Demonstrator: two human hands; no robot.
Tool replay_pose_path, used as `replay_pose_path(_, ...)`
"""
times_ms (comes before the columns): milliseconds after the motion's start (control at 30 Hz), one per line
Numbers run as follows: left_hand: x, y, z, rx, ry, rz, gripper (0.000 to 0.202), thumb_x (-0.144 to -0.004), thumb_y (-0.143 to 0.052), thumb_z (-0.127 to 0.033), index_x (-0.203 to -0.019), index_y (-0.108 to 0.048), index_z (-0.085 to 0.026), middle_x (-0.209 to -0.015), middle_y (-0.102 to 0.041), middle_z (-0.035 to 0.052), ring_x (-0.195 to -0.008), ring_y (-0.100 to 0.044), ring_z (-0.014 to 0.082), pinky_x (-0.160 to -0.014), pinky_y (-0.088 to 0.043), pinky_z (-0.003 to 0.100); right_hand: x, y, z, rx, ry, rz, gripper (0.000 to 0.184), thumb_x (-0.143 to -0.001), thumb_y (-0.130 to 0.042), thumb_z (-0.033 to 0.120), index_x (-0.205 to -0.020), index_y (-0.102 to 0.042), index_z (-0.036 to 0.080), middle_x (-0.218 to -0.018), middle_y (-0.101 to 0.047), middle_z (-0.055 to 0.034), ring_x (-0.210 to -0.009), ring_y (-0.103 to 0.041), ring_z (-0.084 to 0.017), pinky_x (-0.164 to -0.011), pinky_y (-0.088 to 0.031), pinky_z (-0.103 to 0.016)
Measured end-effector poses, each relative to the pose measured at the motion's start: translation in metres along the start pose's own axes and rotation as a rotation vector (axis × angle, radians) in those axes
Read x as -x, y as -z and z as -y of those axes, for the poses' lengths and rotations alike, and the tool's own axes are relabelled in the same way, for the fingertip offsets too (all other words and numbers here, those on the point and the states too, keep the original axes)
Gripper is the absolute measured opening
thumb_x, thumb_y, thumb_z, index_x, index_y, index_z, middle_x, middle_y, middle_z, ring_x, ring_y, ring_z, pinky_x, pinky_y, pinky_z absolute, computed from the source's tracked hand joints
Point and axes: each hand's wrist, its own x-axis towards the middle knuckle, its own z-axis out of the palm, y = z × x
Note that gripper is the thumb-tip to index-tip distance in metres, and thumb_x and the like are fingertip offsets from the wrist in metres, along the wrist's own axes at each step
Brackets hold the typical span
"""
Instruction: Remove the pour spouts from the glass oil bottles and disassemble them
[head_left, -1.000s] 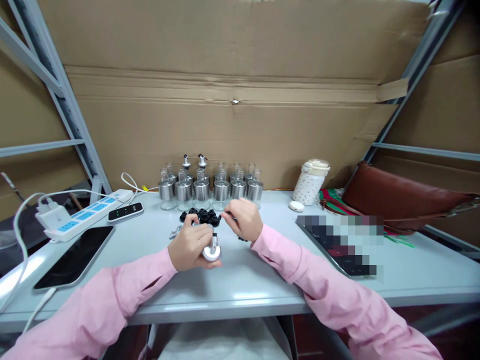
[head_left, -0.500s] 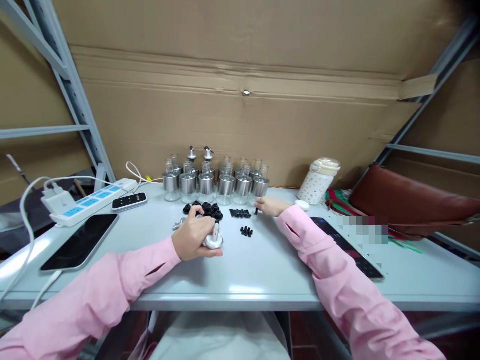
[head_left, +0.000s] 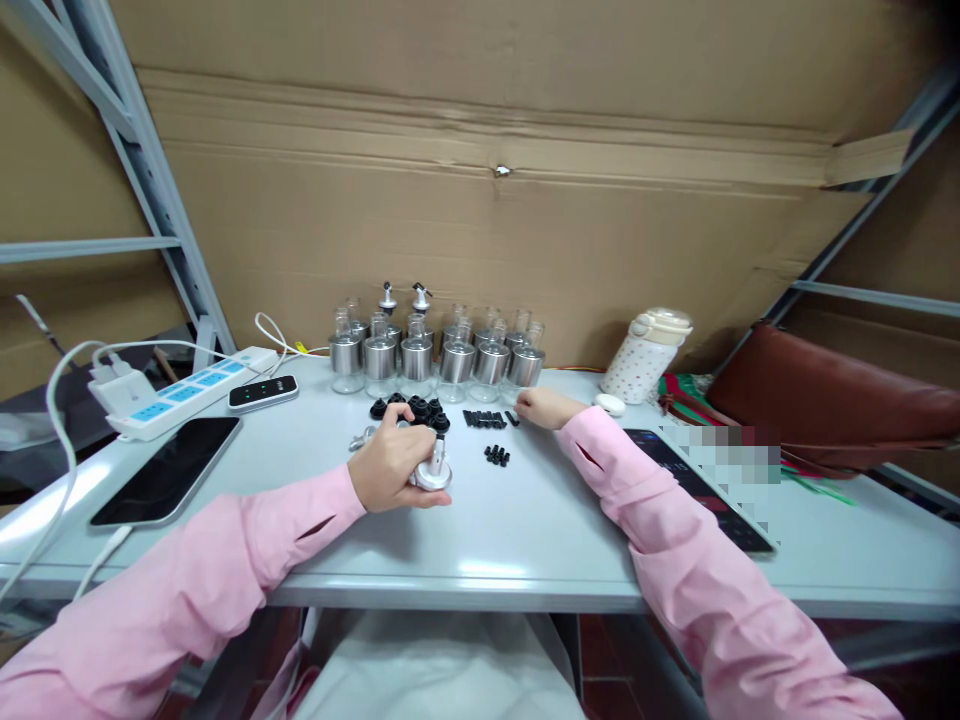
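A silver-coloured pourer top [head_left: 433, 474] with a short upright stem is gripped in my left hand [head_left: 394, 462], over the front middle of the table. My right hand [head_left: 551, 408] is further back on the right, its fingers curled together. Just left of those fingertips a small black stick-like piece [head_left: 512, 418] lies slanted; whether they touch it I cannot tell. Beside it runs a row of similar black pieces [head_left: 484, 419]. Short black caps [head_left: 497, 456] sit nearer me. Black ringed stoppers [head_left: 420, 410] and more silver parts [head_left: 363, 438] are behind my left hand, partly hidden.
Glass bottles with metal bands [head_left: 457, 358] stand along the back, two with pourers fitted. At left are a power strip [head_left: 187, 392], a small black device [head_left: 262, 393] and a phone [head_left: 169, 470]. At right are a tablet [head_left: 694, 490], a tumbler [head_left: 646, 360] and a brown bag [head_left: 832, 395].
The black piece at my right fingertips stood upright before; now it lies slanted beside the row, and the fingers have curled in. My left hand keeps the pourer top. The view has shifted slightly.
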Motion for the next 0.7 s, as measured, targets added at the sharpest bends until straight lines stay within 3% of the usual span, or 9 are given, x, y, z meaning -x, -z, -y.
replay_pose_path(700,-0.0025,0.0019,-0.0008,0.021,-0.041,-0.017,0.056,-0.087,-0.018,-0.059,-0.069,-0.046,-0.015,-0.057,-0.052,-0.0007,-0.049,-0.044,0.0107,-0.076,-0.028,0.036,-0.0005,-0.0034,0.0091,-0.040,0.131,-0.002,0.028,-0.079,-0.040,0.010,-0.082,-0.067,0.012,-0.084,-0.068,-0.0095,-0.075,-0.059,-0.015,-0.066,-0.040,-0.021)
